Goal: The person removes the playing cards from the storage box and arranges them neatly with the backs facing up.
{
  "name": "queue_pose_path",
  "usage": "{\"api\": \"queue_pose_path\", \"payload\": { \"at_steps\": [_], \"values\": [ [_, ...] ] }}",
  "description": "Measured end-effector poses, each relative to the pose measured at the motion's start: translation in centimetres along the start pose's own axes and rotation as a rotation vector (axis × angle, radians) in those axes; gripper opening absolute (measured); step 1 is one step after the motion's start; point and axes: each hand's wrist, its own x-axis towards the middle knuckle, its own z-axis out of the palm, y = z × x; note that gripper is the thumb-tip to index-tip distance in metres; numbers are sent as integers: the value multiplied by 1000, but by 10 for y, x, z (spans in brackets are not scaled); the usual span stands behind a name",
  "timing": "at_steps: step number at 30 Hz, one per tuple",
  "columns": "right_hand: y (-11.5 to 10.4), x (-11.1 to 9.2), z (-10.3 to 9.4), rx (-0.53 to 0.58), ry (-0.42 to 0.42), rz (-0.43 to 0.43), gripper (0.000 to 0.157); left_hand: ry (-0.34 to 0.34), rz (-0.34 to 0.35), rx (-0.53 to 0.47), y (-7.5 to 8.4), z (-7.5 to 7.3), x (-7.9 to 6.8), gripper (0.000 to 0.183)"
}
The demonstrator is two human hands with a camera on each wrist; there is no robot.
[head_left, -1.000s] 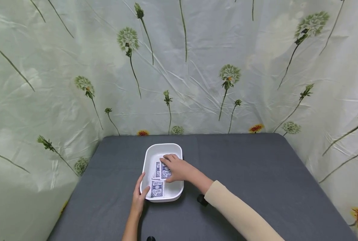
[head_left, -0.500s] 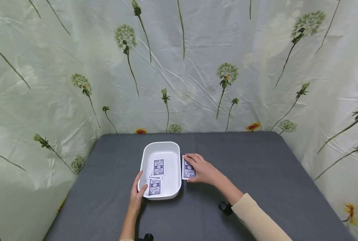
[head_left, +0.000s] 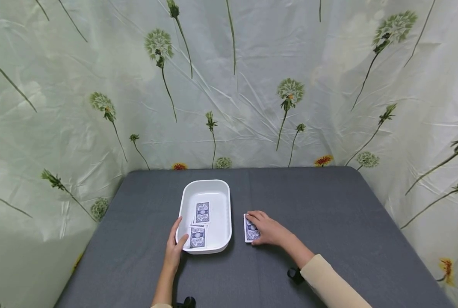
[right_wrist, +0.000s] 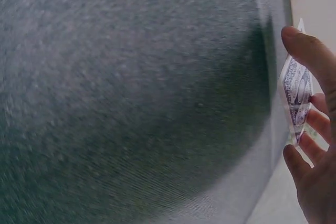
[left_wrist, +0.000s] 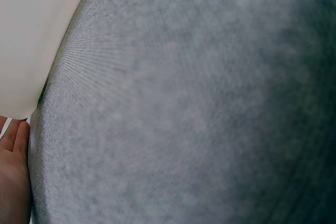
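1. White, the tray (head_left: 220, 220) stands on the grey-covered desk (head_left: 313, 205), left of centre. We see blue-backed cards (head_left: 202, 212) lying in it, some overlapping, so we cannot count them surely.

2. We find the left hand (head_left: 173, 251) gripping the tray at its near left corner, thumb over the rim and fingers along the outer wall. That grip has stayed put over the last second.

3. The right hand (head_left: 268, 231) is spread as wide as the held card (head_left: 252, 231) is long: thumb at the near edge, fingertips at the far one. We cannot tell whether the card touches the desk, nor whether a second lies beneath it.

4. The change we notice is in the right hand. A second ago it was inside the tray; half a second ago its card was just beside the tray's right wall; now the card is farther right and nearer us, with bare desk between.

5. For the work in hand, we judge this card's removal from the tray done and its release not; the other cards remain inside.
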Motion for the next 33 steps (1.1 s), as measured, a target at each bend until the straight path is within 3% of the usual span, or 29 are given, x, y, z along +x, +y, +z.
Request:
{"api": "queue_pose_path", "payload": {
  "at_steps": [6,8,12,18,23,28,33],
  "values": [
    [6,3,9,45,-44,24,79,8,15,9,-20,-2,6,59],
    [7,3,10,57,-52,22,78,4,0,12,-20,-3,7,59],
    [11,3,10,87,-57,-3,77,-3,-10,-4,-10,-2,5,59],
    [13,2,8,7,-110,-5,75,1,-22,11,14,2,-3,57],
    [10,3,6,-14,-111,7,72,5,-8,-10,11,1,-2,57],
    [7,5,4,-77,-43,4,62,4,2,-9,-11,-1,4,58],
    [1,12,-4,-122,135,-32,46,13,23,16,-21,-2,6,58]
  ]
}}
